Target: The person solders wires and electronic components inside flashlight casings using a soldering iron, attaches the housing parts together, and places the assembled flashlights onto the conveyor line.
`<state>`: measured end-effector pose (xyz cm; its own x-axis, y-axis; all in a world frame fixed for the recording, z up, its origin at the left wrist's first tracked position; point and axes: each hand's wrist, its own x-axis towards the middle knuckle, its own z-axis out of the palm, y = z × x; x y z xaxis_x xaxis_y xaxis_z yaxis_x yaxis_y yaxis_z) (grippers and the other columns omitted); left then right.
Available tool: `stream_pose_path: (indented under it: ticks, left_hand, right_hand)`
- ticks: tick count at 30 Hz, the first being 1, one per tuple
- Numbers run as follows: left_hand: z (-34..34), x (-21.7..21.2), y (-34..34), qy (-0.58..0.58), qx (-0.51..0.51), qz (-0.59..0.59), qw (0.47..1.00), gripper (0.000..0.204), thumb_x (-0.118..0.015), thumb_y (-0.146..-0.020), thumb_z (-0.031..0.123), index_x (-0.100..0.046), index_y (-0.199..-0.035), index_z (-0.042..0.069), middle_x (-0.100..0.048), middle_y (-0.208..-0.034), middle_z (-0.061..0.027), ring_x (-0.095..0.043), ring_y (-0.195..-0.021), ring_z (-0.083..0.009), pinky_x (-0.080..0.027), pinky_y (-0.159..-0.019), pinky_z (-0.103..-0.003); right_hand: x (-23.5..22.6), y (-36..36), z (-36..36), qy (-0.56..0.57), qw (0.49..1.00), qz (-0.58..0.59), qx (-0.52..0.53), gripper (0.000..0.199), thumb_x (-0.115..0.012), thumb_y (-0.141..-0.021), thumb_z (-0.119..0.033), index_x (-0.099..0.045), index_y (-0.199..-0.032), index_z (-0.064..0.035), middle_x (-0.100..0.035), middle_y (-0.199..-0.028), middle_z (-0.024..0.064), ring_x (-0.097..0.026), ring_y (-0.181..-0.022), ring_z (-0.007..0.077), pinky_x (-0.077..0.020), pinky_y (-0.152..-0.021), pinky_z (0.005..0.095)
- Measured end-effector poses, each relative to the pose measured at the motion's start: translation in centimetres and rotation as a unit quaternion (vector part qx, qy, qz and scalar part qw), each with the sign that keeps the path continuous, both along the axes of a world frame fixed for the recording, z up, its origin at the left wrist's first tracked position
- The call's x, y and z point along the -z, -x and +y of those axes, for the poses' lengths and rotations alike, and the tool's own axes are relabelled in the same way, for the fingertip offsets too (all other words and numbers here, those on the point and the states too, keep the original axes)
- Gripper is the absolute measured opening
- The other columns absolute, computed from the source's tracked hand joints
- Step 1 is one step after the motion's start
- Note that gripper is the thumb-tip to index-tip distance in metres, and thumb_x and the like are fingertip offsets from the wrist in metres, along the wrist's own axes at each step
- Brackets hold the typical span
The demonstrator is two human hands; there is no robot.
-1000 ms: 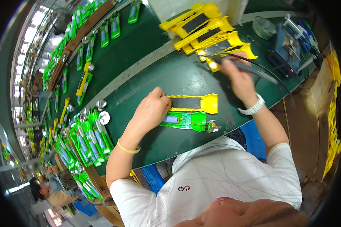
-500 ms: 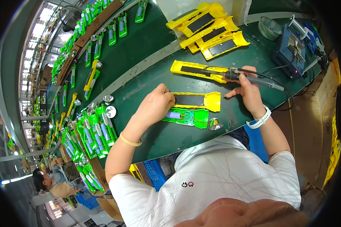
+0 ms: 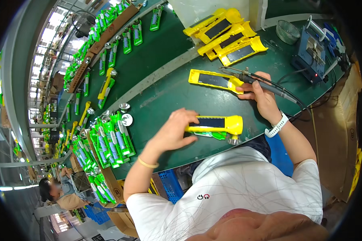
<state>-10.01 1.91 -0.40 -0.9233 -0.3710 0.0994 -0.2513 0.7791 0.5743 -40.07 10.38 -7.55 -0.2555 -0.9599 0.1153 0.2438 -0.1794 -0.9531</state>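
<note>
My left hand (image 3: 176, 129) grips the left end of a yellow flashlight casing half (image 3: 233, 125), fingers over its top and thumb at the near side. The casing lies with a dark panel facing up, over a green flashlight half (image 3: 213, 135) that is mostly hidden. A silver reflector (image 3: 233, 139) pokes out at its near right end. My right hand (image 3: 263, 98) is closed around a soldering iron (image 3: 275, 90), tip pointing left. Its lower fingers are at the right end of a second yellow casing half (image 3: 209, 80), which lies open side up.
Stacked yellow casing halves (image 3: 225, 34) lie at the back, beside a glass bowl (image 3: 287, 32). A blue soldering station (image 3: 309, 52) with a cord stands at the right. Green flashlight halves (image 3: 112, 140) fill a carton at the left. Beyond, a person (image 3: 62, 193) sits.
The near yellow casing has been turned over and now covers the green half. My left hand moved with it. The soldering iron shifted slightly, and the whole view moved a little.
</note>
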Motion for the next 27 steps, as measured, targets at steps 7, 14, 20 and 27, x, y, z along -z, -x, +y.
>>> stream_pose_path:
  ticks: [7,14,20,27]
  left_hand:
    - [-7.6,-1.3,-5.3,0.004,-0.225,0.051,0.973,0.052,-0.078,-0.070,0.011,-0.046,-0.110,0.006,-0.056,-0.109,-0.0148,-0.057,-0.102,-0.0279,-0.047,-0.089,-0.037]
    - [-25.9,-0.5,-7.7,-0.018,-0.378,-0.090,0.921,0.060,-0.077,-0.075,0.017,-0.044,-0.123,0.005,-0.059,-0.115,-0.0137,-0.058,-0.105,-0.0252,-0.044,-0.095,-0.035]
    - [-36.6,-2.0,-10.2,-0.208,-0.515,-0.171,0.814,0.062,-0.075,-0.076,0.020,-0.049,-0.129,0.002,-0.058,-0.124,-0.0161,-0.058,-0.112,-0.0244,-0.048,-0.096,-0.037]
    - [-45.0,5.0,-7.2,0.100,-0.614,-0.133,0.772,0.085,-0.070,-0.071,0.032,-0.035,-0.135,-0.012,-0.056,-0.123,-0.0323,-0.053,-0.120,-0.0405,-0.044,-0.101,-0.042]
  right_hand:
    - [0.8,-0.1,-0.1,0.013,0.999,-0.036,0.019,0.033,-0.041,-0.104,-0.025,-0.029,-0.129,-0.0061,-0.060,-0.105,0.0198,-0.066,-0.099,0.0292,-0.0584,-0.082,0.0385]
    - [1.2,-0.1,0.6,0.041,0.999,0.004,-0.007,0.036,-0.041,-0.103,-0.030,-0.024,-0.126,-0.0064,-0.054,-0.119,0.0237,-0.064,-0.104,0.0335,-0.0567,-0.084,0.0436]
    - [0.5,0.1,0.3,-0.010,0.999,0.039,-0.003,0.042,-0.045,-0.100,-0.043,-0.028,-0.122,-0.0111,-0.060,-0.104,0.0175,-0.066,-0.093,0.0295,-0.0568,-0.079,0.0441]
    - [0.7,0.1,0.1,0.028,1.000,0.006,-0.004,0.042,-0.050,-0.098,-0.038,-0.032,-0.120,-0.0064,-0.056,-0.108,0.0190,-0.067,-0.094,0.0302,-0.0575,-0.081,0.0444]
